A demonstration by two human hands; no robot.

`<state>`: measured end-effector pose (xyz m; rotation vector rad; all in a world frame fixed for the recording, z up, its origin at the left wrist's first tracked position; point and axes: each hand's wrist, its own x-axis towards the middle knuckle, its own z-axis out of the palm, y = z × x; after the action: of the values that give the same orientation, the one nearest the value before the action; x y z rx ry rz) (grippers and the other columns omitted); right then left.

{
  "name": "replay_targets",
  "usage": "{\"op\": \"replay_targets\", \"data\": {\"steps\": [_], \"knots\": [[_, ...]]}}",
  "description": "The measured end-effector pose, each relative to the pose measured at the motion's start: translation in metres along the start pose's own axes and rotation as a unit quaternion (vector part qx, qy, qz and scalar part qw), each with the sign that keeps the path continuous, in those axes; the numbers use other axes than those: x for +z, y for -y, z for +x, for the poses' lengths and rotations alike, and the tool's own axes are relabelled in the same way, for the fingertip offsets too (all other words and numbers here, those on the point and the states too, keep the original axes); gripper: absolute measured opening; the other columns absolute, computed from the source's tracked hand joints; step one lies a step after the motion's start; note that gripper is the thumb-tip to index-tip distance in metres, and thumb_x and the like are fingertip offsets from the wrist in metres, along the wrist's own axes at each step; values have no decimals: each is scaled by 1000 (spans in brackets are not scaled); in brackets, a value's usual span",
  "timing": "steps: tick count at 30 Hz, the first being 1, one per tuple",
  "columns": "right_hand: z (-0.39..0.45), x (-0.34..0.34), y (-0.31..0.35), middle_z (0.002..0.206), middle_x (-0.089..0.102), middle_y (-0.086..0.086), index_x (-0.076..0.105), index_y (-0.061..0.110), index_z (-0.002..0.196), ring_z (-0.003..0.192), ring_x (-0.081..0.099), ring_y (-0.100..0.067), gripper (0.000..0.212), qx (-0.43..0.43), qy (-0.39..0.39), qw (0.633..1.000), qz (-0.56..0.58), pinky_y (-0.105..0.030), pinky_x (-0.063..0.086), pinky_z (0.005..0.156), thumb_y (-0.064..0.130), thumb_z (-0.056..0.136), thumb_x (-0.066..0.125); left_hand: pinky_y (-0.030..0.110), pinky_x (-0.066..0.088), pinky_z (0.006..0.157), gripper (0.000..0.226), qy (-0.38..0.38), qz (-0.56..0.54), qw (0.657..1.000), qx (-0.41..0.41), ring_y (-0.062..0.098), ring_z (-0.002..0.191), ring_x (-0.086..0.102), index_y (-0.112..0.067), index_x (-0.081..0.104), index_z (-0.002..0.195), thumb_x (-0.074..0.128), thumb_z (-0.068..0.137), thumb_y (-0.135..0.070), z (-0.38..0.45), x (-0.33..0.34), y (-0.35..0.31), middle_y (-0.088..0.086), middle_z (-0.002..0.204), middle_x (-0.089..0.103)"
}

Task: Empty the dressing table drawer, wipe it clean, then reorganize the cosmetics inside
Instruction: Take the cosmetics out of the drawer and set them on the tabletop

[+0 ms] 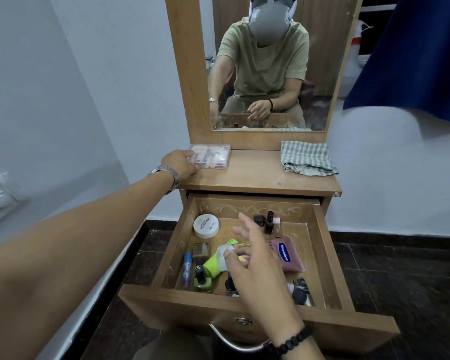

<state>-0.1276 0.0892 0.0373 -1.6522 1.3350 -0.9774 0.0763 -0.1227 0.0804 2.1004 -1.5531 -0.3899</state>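
Green-white checked cloth (307,158), pink tube (287,253)

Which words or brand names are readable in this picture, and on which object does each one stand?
"Vaseline": on the pink tube in the drawer.
"NAIL POLISH": on the lid of the white round jar; the other word beside it is not clear enough to read.
"Glut...": on the same pink tube, partly hidden by the right hand.
Labels on the small bottles are too small to read.
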Motion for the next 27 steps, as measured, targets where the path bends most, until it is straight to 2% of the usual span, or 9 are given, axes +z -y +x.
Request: {"op": "replay_targets", "data": {"steps": [3,5,8,9,12,14,17,21,27], "knots": [[2,-3,-2,124,45,36,26,48,142,112,54,2,58,10,-12,998,55,-33,54,93,30,95,55,47,30,107,52,-113,81,986,97,30,136,28,-26,46,138,60,88,-26,-19,-5,-2,3,151,32],[3,-7,-3,122,53,31,36,46,137,105,59,0,50,29,-32,989,138,-38,57,87,30,95,56,46,33,103,43,-155,79,960,218,29,129,36,-25,56,128,56,86,-21,-43,-2,-4,2,142,43],[7,-16,-4,116,63,21,50,38,123,79,62,-5,31,58,-95,955,276,-29,57,68,22,97,54,42,42,97,36,-56,47,941,329,23,114,51,-23,61,118,54,84,-23,-86,11,-8,0,124,56],[8,-20,-5,114,65,17,53,35,120,77,62,-6,28,72,-121,939,312,-27,55,64,19,97,54,41,43,97,33,6,43,939,340,19,112,53,-23,62,118,57,86,-24,-101,16,-9,-2,122,59],[11,-28,-10,115,66,4,57,28,123,97,65,-12,30,120,-165,894,399,-24,56,66,19,94,59,32,44,99,40,181,55,922,337,12,112,55,-22,60,124,66,85,-25,-142,32,-17,-4,124,61],[10,-32,-11,119,63,0,55,25,126,103,64,-17,33,137,-172,873,435,-25,55,69,19,94,59,31,45,96,48,220,106,906,347,15,113,56,-22,55,130,66,84,-26,-162,48,-18,-2,125,61],[8,-36,-10,120,62,-1,54,24,128,106,62,-17,33,141,-184,865,445,-26,54,72,17,96,55,31,49,89,58,213,178,900,337,20,112,57,-28,46,135,68,81,-33,-176,63,-20,0,123,59],[10,-33,-10,128,58,-3,51,23,132,101,63,-14,38,138,-173,873,434,-26,54,72,17,96,57,28,41,78,58,184,213,899,335,23,108,55,-27,46,129,70,78,-39,-180,70,-25,1,116,59],[9,-33,-11,120,64,-5,56,25,126,94,62,-13,32,123,-187,863,454,-26,53,71,16,96,57,33,46,78,58,129,242,884,378,27,101,57,-23,44,128,61,79,-49,-179,68,-23,4,111,59]]}}
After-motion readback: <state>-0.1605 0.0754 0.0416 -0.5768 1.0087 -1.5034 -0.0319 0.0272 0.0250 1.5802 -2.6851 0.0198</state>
